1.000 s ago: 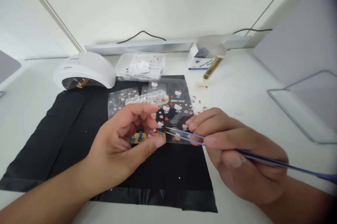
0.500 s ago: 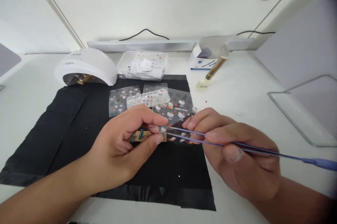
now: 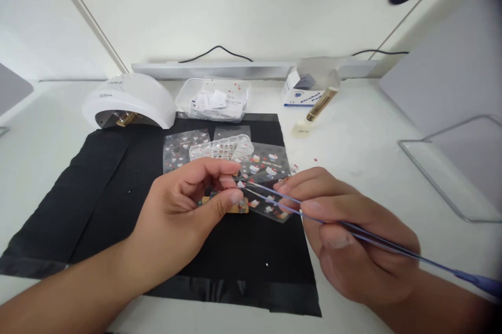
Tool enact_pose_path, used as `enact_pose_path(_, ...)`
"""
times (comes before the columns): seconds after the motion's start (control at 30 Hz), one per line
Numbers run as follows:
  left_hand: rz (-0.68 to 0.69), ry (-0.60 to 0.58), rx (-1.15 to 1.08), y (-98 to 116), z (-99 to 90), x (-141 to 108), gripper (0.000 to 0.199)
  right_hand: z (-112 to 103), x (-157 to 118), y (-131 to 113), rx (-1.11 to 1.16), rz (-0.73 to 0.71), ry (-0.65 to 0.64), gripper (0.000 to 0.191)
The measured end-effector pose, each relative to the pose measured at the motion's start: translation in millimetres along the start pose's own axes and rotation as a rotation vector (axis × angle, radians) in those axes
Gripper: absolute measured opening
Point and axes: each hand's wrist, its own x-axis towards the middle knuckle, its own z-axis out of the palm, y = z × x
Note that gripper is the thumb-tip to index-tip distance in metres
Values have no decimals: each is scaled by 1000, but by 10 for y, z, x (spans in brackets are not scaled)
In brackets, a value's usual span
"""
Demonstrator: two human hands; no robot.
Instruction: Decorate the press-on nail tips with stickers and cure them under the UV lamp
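My left hand [image 3: 188, 208] is curled above the black mat, thumb and bent fingers around something small that I cannot make out. Below its thumb shows a gold-coloured strip [image 3: 239, 207], mostly hidden by the hand. In my right hand [image 3: 353, 229] is a pair of blue-purple tweezers [image 3: 392, 246]. Their slim tips are slightly apart and reach between my left thumb and forefinger, beside a small cat-face sticker [image 3: 240, 184]. Whether the tips touch it I cannot tell. A clear sheet of cat stickers [image 3: 270, 159] lies beneath the hands.
Behind the hands lie a clear bumpy case [image 3: 221, 148] and another sticker sheet [image 3: 184, 146]. Farther back stand a white domed lamp [image 3: 133, 93], a plastic tray of packets [image 3: 180, 99] and an alcohol pad box [image 3: 301, 97]. A metal wire stand [image 3: 435, 182] is at the right.
My left forefinger has lifted a little away from the thumb. The tweezer tips have shifted slightly left and up. The large sticker sheet sits slightly lower and turned.
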Motion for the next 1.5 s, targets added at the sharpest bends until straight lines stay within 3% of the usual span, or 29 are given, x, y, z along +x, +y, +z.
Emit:
enact_pose_path(0.17, 55, 10, 130, -24, -35, -11, 17, -9, 0, -2, -17, 14, 25, 21)
enact_pose_path(0.43, 144, -102, 266, -12, -102, -6, 13, -137, 40, 13, 70, 24, -67, 26)
enact_pose_path(0.6, 203, -131, 335, 2, -126, 4, 12, -207, 115, -38, -34, -25, 38, 23)
enact_pose_path(0.7, 226, -181, 341, 13, -129, 4, 13, -241, 148, -88, -89, -37, -67, 24)
enact_pose_path(0.9, 281, -221, 376, 23, -136, 12, 14, -213, 191, -84, 28, -35, -207, 21)
enact_pose_path(1.5, 346, -278, 368, 53, -123, 29, 13, -167, 76, -89, 159, 114, -151, 22)
